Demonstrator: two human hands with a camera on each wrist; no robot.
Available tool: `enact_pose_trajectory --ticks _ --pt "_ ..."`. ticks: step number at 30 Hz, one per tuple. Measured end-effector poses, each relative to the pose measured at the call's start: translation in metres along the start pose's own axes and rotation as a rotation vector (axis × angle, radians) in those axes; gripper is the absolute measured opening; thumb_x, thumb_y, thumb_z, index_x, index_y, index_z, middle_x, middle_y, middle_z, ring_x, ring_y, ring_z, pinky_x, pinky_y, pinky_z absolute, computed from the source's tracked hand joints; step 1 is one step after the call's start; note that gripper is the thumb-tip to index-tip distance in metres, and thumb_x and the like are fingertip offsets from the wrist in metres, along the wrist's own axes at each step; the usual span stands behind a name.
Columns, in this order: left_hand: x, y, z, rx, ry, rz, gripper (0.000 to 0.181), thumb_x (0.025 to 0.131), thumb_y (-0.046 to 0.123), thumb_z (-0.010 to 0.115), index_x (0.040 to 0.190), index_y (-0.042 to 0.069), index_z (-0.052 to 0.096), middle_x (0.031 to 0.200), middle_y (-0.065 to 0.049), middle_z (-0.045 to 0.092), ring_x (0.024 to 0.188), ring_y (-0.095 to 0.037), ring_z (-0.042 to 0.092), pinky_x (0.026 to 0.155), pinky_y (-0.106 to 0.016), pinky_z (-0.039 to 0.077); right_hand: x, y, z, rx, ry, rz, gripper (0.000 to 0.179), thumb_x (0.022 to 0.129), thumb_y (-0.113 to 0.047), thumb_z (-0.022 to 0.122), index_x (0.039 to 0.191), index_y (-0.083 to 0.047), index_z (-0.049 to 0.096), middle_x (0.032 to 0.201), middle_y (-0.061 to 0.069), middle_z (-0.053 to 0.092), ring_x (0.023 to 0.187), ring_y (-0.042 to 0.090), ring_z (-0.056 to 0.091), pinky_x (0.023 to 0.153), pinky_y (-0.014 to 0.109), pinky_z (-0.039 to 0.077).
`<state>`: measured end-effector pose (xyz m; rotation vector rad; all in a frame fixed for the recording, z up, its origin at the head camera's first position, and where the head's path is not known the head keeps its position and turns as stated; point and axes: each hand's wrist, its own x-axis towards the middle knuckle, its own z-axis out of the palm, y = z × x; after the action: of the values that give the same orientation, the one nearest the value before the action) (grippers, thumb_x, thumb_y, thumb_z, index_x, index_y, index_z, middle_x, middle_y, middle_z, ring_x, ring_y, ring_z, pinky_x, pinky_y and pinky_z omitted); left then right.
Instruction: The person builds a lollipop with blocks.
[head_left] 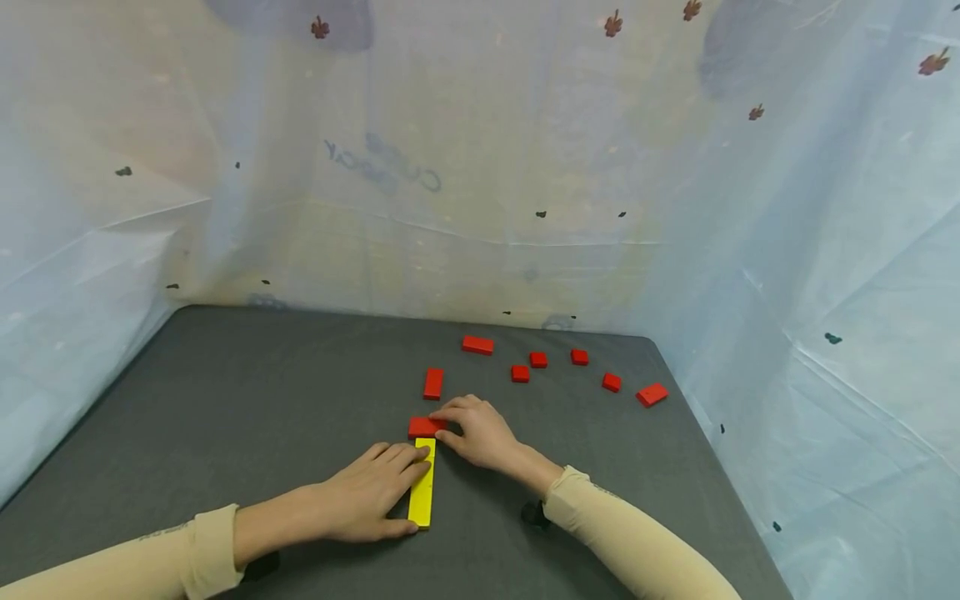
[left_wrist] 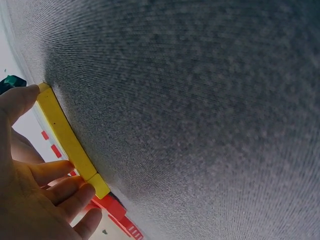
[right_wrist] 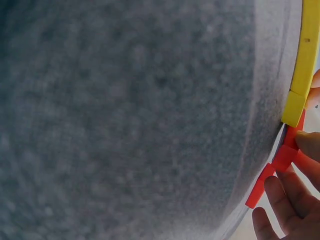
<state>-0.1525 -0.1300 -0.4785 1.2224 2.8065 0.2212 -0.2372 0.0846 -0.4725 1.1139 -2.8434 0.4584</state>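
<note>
- Resting flat on a dark grey bench (head_left: 225, 400), the person's left hand (head_left: 371, 496) lies along a long yellow block (head_left: 423, 492), fingers straight across its far part and the thumb touching its near end.
- From the left wrist view, the fingertips (left_wrist: 80, 195) press the side of the yellow block (left_wrist: 65, 137) and the thumb touches its other end; nothing is curled round it.
- Lying lengthwise, the yellow block points away from the person, and its far end touches a red block (head_left: 425, 427) set crosswise.
- Touching that red block from the right, the right hand (head_left: 480, 433) has its fingers bent over the block's top and far edge, pinching it lightly.
- From the right wrist view, the red block (right_wrist: 290, 150) sits just past the end of the yellow block (right_wrist: 302, 65), with fingertips (right_wrist: 280, 200) against it.
- Farther back on the bench, six more red blocks lie apart: an upright oblong one (head_left: 433, 383) just behind the hands, a longer one (head_left: 477, 344) near the back edge, and smaller pieces (head_left: 537, 359) spread to the right, the last (head_left: 652, 394) near the right edge.
- Pale, thin sheeting (head_left: 825, 250) with small dark marks surrounds the bench on three sides.
- Both forearms wear beige sleeves (head_left: 637, 542).
</note>
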Motion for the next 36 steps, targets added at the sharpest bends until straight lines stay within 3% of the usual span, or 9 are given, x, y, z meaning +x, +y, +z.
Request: enact_pose_trajectory --ticks 16,23,36 --pt "-0.0002 -0.0014 -0.0013 0.002 0.017 0.002 0.083 0.086 0.073 0.043 0.142 0.011 0.046 0.148 -0.004 0.039 0.134 -0.022 0.037 0.106 -0.049 0.035 0.0005 0.0011 0.0018 0.012 -0.048 0.010 0.031 0.093 -0.031 0.063 0.124 -0.025 0.066 0.120 -0.006 0.064 0.109 0.013 0.057 0.093 0.035 0.047" --pt "-0.0001 -0.0014 -0.0007 0.003 0.024 0.005 0.082 0.086 0.072 0.045 0.141 0.011 0.047 0.147 -0.004 0.039 0.133 -0.022 0.038 0.105 -0.049 0.036 0.0004 0.0037 0.0038 0.017 -0.040 -0.021 0.031 0.093 -0.029 0.063 0.124 -0.024 0.066 0.121 -0.006 0.064 0.108 0.013 0.057 0.093 0.034 0.048" --pt "0.0015 -0.0016 -0.0009 -0.024 -0.008 -0.015 0.082 0.085 0.072 0.046 0.142 0.012 0.046 0.148 -0.003 0.037 0.134 -0.022 0.036 0.107 -0.049 0.034 0.0000 0.0033 0.0056 0.024 -0.038 -0.023 0.032 0.093 -0.028 0.063 0.125 -0.024 0.065 0.122 -0.005 0.064 0.108 0.014 0.057 0.093 0.034 0.048"
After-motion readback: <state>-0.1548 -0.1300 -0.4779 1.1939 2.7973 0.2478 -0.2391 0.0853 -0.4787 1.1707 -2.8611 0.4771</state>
